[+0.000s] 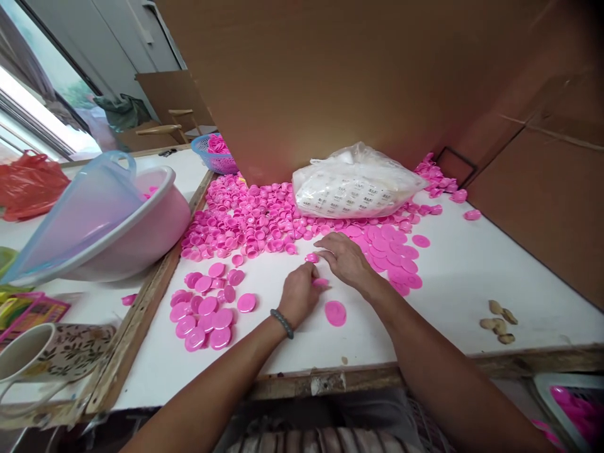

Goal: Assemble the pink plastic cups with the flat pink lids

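Observation:
My left hand, with a dark beaded bracelet on its wrist, is closed near the middle of the table. A pink disc shows at its fingers, partly hidden. Just beyond its knuckles is a small glossy pink cup, touching or nearly touching the fingertips of both hands. My right hand reaches in from the right, its thumb and forefinger apart beside that cup. Nearer to me one flat pink disc lies alone. Left of my hands is a cluster of pink saucer-like pieces; flat discs overlap to the right.
Many small pink cups spread along the back beside a clear plastic bag. Cardboard stands behind. A wooden strip separates the left side, with a basin and a mug. Peanut shells lie right.

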### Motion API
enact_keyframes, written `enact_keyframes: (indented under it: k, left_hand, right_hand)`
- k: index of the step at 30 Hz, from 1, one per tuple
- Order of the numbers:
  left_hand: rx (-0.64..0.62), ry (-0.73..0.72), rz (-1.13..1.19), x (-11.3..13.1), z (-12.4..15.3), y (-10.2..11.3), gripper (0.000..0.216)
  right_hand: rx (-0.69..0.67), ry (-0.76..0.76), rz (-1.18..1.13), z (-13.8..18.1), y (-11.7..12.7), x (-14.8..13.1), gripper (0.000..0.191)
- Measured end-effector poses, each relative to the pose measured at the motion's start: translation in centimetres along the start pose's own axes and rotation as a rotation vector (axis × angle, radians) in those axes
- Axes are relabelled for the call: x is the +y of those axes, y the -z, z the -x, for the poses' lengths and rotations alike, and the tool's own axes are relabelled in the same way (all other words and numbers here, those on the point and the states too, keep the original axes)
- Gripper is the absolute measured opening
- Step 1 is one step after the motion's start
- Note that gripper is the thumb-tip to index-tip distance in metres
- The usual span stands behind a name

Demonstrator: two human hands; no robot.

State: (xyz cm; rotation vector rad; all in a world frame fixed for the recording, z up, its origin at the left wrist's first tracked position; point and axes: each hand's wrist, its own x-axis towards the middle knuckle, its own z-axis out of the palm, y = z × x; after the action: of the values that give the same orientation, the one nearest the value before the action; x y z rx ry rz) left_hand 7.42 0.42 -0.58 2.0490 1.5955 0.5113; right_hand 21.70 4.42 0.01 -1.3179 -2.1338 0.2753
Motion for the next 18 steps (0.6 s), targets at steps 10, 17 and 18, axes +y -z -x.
enact_keyframes:
  k: [10, 17, 18]
  left_hand:
    - [0.15, -0.063, 0.006, -4.5, 2.7, 2.0, 0.032]
    - [0.149, 0.054, 0.272, -5.3, 2.3, 1.6, 0.031]
    - [0.153, 0.048, 0.278, -5.4, 2.3, 1.6, 0.03]
  right_hand:
    - [-0.166, 0.081, 0.039, 0.2, -1.7, -0.9, 0.018]
    - [-0.175, 0.183, -0.08, 1.6, -3.0, -2.9, 0.021]
    - [-0.193, 0.205, -0.049, 1.7, -3.4, -3.0, 0.023]
